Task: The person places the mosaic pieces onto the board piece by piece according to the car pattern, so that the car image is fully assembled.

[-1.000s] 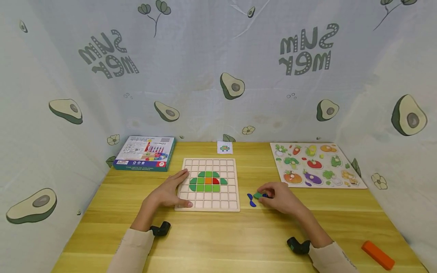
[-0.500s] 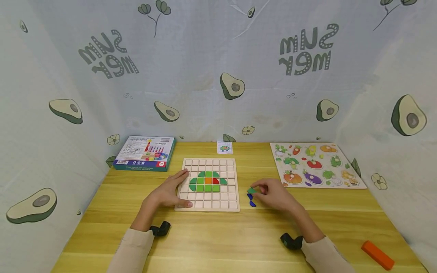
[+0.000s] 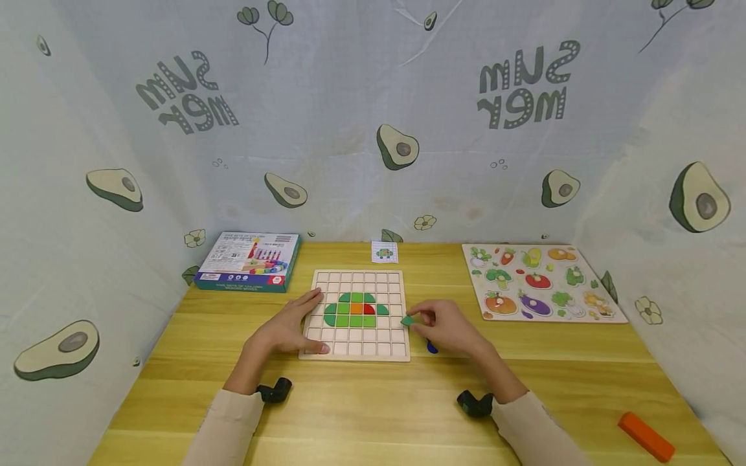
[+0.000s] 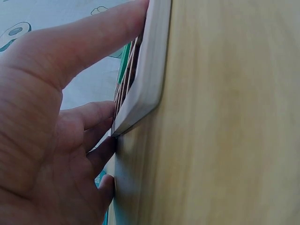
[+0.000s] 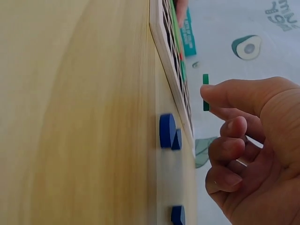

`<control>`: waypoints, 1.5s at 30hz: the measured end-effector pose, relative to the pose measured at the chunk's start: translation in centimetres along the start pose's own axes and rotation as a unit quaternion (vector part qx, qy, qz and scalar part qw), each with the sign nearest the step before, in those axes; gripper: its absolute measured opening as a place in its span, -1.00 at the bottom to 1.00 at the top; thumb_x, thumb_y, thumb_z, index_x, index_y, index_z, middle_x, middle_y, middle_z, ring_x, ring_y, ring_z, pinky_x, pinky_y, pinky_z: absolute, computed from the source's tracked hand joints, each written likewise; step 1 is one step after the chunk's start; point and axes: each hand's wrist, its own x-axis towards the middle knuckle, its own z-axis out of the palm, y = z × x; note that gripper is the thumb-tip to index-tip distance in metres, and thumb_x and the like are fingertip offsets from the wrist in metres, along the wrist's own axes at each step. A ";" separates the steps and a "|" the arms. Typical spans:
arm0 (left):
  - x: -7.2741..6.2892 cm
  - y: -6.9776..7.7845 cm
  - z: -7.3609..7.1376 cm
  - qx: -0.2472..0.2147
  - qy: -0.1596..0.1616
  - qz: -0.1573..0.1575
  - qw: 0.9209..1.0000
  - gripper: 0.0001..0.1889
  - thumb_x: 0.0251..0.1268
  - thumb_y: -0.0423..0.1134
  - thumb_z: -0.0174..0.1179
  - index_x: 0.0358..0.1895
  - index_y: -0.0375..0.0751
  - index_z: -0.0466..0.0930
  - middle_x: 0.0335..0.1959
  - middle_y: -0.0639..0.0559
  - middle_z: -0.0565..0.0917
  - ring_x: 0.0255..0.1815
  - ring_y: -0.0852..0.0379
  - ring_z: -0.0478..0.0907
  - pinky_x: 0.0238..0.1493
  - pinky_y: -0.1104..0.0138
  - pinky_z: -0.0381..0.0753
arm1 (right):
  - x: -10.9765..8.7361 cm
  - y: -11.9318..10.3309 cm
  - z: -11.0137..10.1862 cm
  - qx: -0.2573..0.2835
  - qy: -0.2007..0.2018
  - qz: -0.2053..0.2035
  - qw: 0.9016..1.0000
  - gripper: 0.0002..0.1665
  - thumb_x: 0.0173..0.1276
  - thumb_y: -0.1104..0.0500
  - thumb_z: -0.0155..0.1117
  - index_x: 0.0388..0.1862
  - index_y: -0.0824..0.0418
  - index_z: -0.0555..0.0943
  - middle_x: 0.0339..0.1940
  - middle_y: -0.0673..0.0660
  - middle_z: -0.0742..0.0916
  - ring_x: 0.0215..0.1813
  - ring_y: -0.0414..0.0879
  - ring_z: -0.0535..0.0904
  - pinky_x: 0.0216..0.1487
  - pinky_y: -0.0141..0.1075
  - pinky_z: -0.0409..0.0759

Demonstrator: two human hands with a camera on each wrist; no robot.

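My left hand [image 3: 285, 327] rests on the left side of a wooden grid board [image 3: 367, 349], its fingers and thumb spread along the frame. In the left wrist view the thumb lies over the board's edge. Green, orange and red tiles [image 3: 355, 309] fill a patch in the middle of the grid. Between thumb and fingertip my right hand [image 3: 445, 327] pinches a small green tile [image 3: 406, 320] beside the board's right edge. The right wrist view has that tile edge-on above the table, so its outline is hidden. Blue half-round pieces [image 5: 167, 131] lie on the table below the right hand.
A small pattern card [image 3: 384, 252] stands behind the board. At back left lies a boxed set [image 3: 247, 262]; at back right, a vegetable puzzle board [image 3: 542, 285]. An orange block [image 3: 645, 437] lies at front right. Printed cloth [image 3: 350, 194] hangs around the table.
My right hand has lifted the green tile from beside the blue pieces and carried it left to the board's right edge. The left hand has stayed in place.
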 end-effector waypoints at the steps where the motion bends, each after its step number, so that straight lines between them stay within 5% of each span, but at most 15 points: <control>1: 0.0 0.0 0.0 0.000 0.000 -0.001 1.000 0.30 -0.14 0.28 0.56 0.69 -0.02 0.01 0.73 0.00 0.00 0.72 -0.19 -0.05 0.69 -0.17 -0.12 | 0.2 -0.1 0.1 0.003 -0.002 -0.003 1.000 -0.78 0.36 0.21 0.45 -0.02 0.18 0.78 -0.56 -0.03 0.46 -0.51 -0.21 0.32 -0.44 -0.43 0.29; 17: -0.1 0.4 -0.1 0.002 -0.002 -0.011 1.000 0.28 -0.13 0.29 0.55 0.69 -0.01 0.03 0.73 0.01 0.00 0.71 -0.27 -0.07 0.64 -0.26 -0.01 | 2.5 -1.4 2.4 0.012 -0.033 -0.056 0.998 -0.76 0.37 0.28 0.38 -0.01 0.25 0.77 -0.59 -0.06 0.46 -0.53 -0.25 0.29 -0.42 -0.45 0.27; 31: 0.1 0.3 -0.2 -0.001 -0.004 -0.013 1.000 0.30 -0.17 0.26 0.56 0.69 -0.01 0.03 0.73 0.01 0.00 0.72 -0.19 -0.05 0.69 -0.15 -0.12 | 3.6 -1.5 3.4 0.004 -0.057 -0.045 0.997 -0.70 0.37 0.31 0.31 0.05 0.18 0.77 -0.67 -0.07 0.39 -0.58 -0.24 0.23 -0.48 -0.44 0.17; 45: 0.1 0.3 -0.2 0.002 -0.003 -0.010 1.000 0.30 -0.16 0.27 0.56 0.69 -0.03 0.02 0.73 0.00 0.00 0.72 -0.18 -0.05 0.70 -0.14 -0.14 | 3.7 -1.9 3.5 -0.005 -0.029 -0.031 0.999 -0.85 0.36 0.21 0.41 -0.12 0.16 0.79 -0.68 -0.06 0.42 -0.60 -0.22 0.25 -0.47 -0.43 0.20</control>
